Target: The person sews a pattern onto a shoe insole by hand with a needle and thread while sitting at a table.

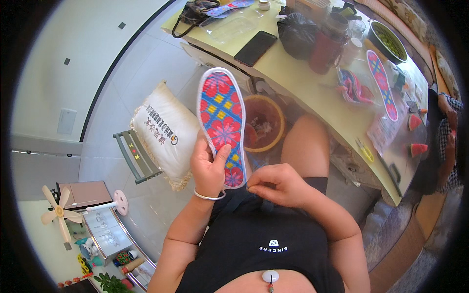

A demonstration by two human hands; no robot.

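Note:
My left hand (pixel 209 163) grips a shoe insole (pixel 221 110) embroidered in red, pink, blue and yellow with a white rim. The thumb lies across its patterned face and the fingers go behind it, out of sight. The insole stands upright, its narrow heel end towards my lap. Beside that heel end is my right hand (pixel 281 184), thumb and forefinger pinched together. Whatever the pinch holds, if anything, is too small to make out. A second insole (pixel 382 85) in a like pattern lies on the table (pixel 312 105) to the right.
Yellow-handled scissors (pixel 365 150), a plastic tray of coloured thread (pixel 354 88), a black phone (pixel 256 48) and watermelon slices (pixel 418 149) lie on the table. Below stands a round bin (pixel 279 119). A cushion (pixel 163 132) leans on a small stool (pixel 137 158). Another person sits at far right.

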